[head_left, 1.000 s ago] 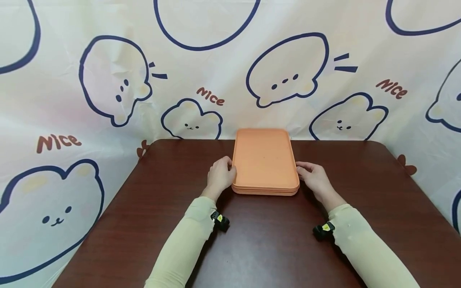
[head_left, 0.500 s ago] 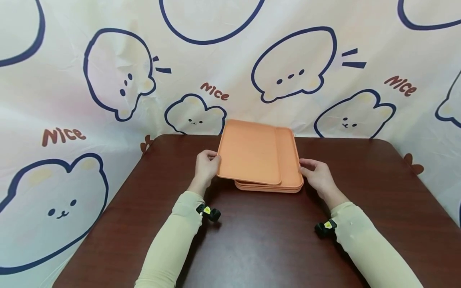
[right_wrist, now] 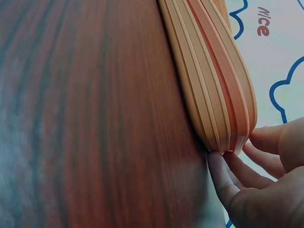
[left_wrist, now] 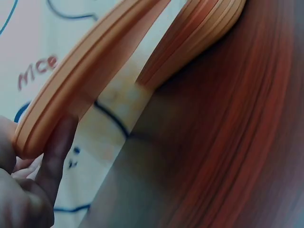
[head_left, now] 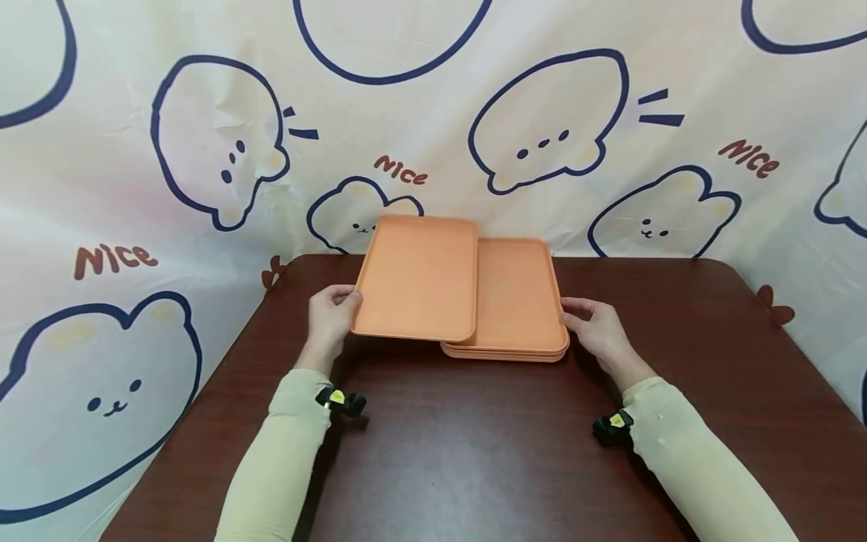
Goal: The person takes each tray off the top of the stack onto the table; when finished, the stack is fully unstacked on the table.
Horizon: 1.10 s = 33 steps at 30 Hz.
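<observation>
My left hand pinches the left edge of an orange tray, which is raised and overlaps the left part of a stack of orange trays. In the left wrist view, the fingers of my left hand hold the lifted tray at its rim, apart from the stack. On the other side, my right hand grips the stack's right edge. The right wrist view shows the thumb and fingers of that hand against the layered rims of the stack.
A dark brown table carries the stack near its back edge. Behind it hangs a pale sheet with blue cartoon outlines. A small black device is strapped to each wrist.
The upper tray has gone up and left off the stack in my left hand, uncovering more of the tray beneath. My right hand has stayed at the stack's right edge.
</observation>
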Motion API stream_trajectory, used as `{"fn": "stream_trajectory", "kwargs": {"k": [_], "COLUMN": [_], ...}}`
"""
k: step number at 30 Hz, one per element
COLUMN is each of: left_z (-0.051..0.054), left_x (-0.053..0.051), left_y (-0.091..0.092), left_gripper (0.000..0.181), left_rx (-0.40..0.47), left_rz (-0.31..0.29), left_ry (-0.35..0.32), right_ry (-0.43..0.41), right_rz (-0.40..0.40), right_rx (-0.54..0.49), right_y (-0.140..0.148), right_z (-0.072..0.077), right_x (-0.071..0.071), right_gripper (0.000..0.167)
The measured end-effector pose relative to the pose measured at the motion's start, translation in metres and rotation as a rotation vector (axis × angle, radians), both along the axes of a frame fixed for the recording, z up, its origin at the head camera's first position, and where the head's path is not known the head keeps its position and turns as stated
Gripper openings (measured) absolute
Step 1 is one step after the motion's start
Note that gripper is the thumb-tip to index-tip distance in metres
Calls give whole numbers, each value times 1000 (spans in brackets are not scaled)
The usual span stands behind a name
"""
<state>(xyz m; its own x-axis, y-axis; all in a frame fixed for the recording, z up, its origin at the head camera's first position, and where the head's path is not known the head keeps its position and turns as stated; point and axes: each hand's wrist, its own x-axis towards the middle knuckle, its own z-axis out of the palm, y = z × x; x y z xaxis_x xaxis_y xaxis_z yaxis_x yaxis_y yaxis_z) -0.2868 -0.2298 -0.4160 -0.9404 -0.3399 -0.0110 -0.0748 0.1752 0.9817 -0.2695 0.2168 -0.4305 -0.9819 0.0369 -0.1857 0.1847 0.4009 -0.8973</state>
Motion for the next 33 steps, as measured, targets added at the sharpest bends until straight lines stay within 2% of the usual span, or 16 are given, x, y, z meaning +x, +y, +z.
{"fn": "stream_trajectory", "kwargs": {"k": [5,9,19,24,33], "left_z": [0,-3,-13,-14,-20], "left_x": [1,3,8,4,-8], "left_y": [-35,-61,-110,-119,-112], "left_gripper": [36,38,44,44,38], "left_rx": [-32,-64,-212,-260,-193], "left_rz": [46,56,67,105,239], "left_ry": [-32,-49,-131,-170,-190], "right_ry": [-1,-5,-14,-13,-4], "right_rz": [4,4,27,28,25], "right_rx": [-5,-2,-7,-10,-4], "right_y": [1,2,1,2,3], "right_z": [1,3,2,2,1], "right_x": [-1,-1,0,1,1], "right_gripper": [49,50,51,51,52]}}
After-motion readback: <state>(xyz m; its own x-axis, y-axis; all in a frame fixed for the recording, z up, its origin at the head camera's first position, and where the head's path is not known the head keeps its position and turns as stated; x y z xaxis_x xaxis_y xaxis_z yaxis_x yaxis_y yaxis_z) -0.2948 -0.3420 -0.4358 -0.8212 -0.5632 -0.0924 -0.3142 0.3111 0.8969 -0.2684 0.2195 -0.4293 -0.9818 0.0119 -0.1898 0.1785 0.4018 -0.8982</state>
